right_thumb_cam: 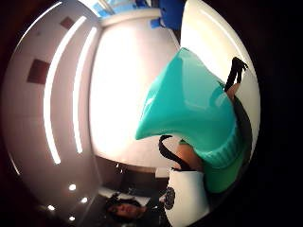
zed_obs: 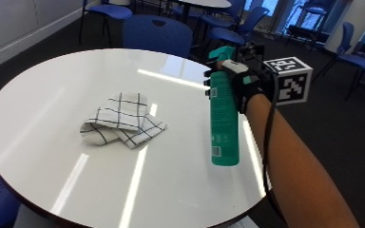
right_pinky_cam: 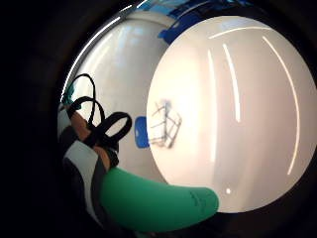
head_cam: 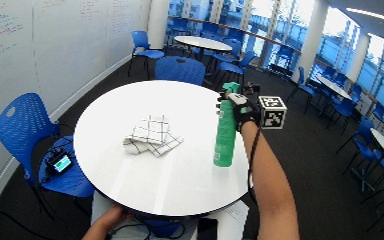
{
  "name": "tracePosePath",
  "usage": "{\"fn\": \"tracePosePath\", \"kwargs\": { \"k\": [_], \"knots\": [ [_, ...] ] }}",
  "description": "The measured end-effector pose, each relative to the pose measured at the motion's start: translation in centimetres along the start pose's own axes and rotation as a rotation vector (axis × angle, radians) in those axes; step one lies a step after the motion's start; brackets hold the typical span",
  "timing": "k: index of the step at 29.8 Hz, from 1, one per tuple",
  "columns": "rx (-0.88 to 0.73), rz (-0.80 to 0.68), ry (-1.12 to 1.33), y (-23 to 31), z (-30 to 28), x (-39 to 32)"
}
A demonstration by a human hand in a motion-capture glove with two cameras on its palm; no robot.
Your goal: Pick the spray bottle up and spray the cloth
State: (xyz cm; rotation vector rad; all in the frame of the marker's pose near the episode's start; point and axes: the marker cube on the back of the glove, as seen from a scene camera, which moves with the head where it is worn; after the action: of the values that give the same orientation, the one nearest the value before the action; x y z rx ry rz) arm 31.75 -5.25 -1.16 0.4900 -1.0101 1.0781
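A gloved right hand grasps a tall green plastic spray bottle upright above a round white desk; only the outside view shows the checked white cloth clearly, apparently crumpled.

Round white table under the hand, reflecting ceiling light strips. Blue chairs beyond it and one to its left. Whiteboard wall at left; windows at right; dark floor.

Green spray bottle, white cloth with black grid, white table, blue chairs
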Motion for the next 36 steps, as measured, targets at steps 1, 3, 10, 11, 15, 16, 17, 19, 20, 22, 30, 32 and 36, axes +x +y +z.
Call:
{"fn": "tracePosePath", "kwargs": {
  "k": [1,3,10,11,15,16,17,19,20,22,30,32,36],
  "knots": [
    [-0.037,0.018,0.015,0.2,0.4,0.0],
    [-0.117,0.051,0.048,1.2,1.5,-0.2],
    [-0.324,0.162,0.236,0.6,3.8,0.0],
    [-0.346,0.169,0.271,0.4,3.9,0.0],
    [-0.410,0.181,0.398,-0.3,4.3,-0.1],
    [-0.422,0.182,0.427,-0.5,4.4,-0.2],
    [-0.434,0.183,0.455,-0.6,4.5,-0.3],
    [-0.459,0.185,0.512,-0.9,4.8,-0.5],
    [-0.471,0.186,0.540,-1.1,5.0,-0.6],
    [-0.494,0.187,0.597,-1.4,5.3,-0.8],
    [-0.611,0.228,0.738,-0.6,7.4,-1.9],
    [-0.638,0.257,0.779,-0.3,8.0,-1.7],
    [-0.678,0.288,0.885,0.3,9.2,-1.6]
  ]
}}
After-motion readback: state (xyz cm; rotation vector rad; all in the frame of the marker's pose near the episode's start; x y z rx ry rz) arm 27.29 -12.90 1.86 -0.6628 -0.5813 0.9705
